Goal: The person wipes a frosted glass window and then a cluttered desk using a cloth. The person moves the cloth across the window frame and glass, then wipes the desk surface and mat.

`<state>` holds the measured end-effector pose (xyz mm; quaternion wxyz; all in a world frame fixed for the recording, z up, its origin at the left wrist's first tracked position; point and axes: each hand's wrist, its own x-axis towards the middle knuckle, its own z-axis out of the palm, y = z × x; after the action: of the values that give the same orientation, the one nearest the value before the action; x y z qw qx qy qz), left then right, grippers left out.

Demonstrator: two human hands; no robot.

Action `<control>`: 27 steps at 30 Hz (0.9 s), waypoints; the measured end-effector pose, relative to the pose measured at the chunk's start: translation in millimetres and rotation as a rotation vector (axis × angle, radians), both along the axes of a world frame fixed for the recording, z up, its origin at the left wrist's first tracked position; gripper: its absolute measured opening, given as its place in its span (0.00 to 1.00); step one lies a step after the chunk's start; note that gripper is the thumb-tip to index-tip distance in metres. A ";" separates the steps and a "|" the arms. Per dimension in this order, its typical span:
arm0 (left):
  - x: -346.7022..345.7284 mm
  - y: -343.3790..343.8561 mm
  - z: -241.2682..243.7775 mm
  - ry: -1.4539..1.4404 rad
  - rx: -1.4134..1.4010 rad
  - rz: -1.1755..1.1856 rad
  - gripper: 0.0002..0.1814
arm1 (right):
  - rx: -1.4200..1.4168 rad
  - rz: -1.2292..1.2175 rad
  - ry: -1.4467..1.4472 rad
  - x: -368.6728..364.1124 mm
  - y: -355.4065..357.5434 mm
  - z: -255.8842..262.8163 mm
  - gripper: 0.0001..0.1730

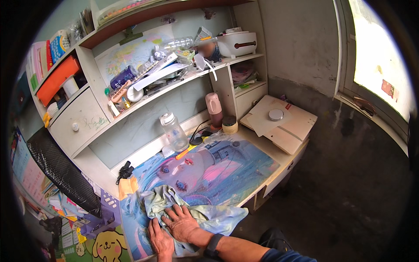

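A crumpled tie-dye cloth [163, 199] in pale green and blue lies on the near left part of a desk mat [235, 167] printed with an illustrated face. My right hand [182, 225] presses flat on the cloth, fingers spread, with a dark band on its wrist. Close beside it, my left hand [161, 238] rests at the cloth's left edge; its fingertips are partly hidden. One end of the cloth reaches the desk's front edge. Just beyond the cloth, at the left, sits a folded tan paper piece [128, 187].
Along the back stand a clear bottle [175, 134], a pink bottle [214, 109] and a small round jar [230, 125]. An orange-yellow utility knife [184, 152] and a black cable [126, 171] lie nearby. Flat boxes [294, 126] occupy the right end. A cluttered shelf [170, 85] overhangs the desk.
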<state>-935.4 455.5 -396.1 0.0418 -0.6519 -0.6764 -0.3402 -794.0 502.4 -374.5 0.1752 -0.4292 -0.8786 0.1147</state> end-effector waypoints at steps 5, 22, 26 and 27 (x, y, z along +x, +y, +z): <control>-3.3 -1.0 1.2 -0.063 0.024 -0.030 0.25 | 0.014 -0.007 0.052 10.0 -4.4 -2.1 0.30; 3.7 1.8 -0.9 0.073 0.038 -0.036 0.22 | 0.277 -0.638 -0.085 209.9 35.7 -9.8 0.29; 2.5 1.4 -3.5 0.106 0.041 -0.037 0.22 | 0.194 -0.665 -0.095 207.7 38.1 -10.8 0.30; 2.6 1.2 -4.7 0.113 0.045 -0.032 0.22 | 0.163 -0.668 -0.107 207.7 38.3 -10.5 0.31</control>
<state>-932.7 456.7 -400.7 0.0889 -0.6798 -0.6546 -0.3186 -586.4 540.7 -385.0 0.1905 -0.6829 -0.7040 -0.0421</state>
